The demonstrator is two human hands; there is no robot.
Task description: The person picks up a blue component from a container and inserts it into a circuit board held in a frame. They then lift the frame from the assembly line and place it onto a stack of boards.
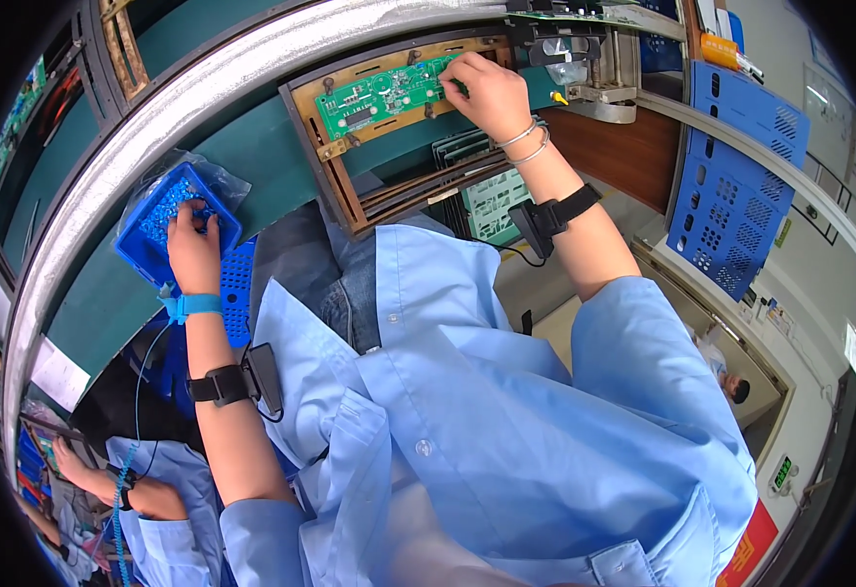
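Note:
A green circuit board (389, 98) lies in a tan frame (306, 103) with dark knobs along its edges. My right hand (490, 95) is at the board's right end, fingertips pinched together against its surface; whatever they hold is too small to make out. On the left, my left hand (193, 252) reaches into a blue bin (144, 256) of small blue components (161, 213). Its fingers are curled among the pieces, and what they grip is hidden. A blue wrist strap (193, 305) with a coiled cord is on my left wrist.
Clear plastic wrap (225, 181) surrounds the bin. A silver rail (169, 78) curves along the green bench. Blue perforated crates (736, 201) stand at right. More green boards (496, 207) sit below the frame. At lower left, a co-worker's hand (74, 465) is visible.

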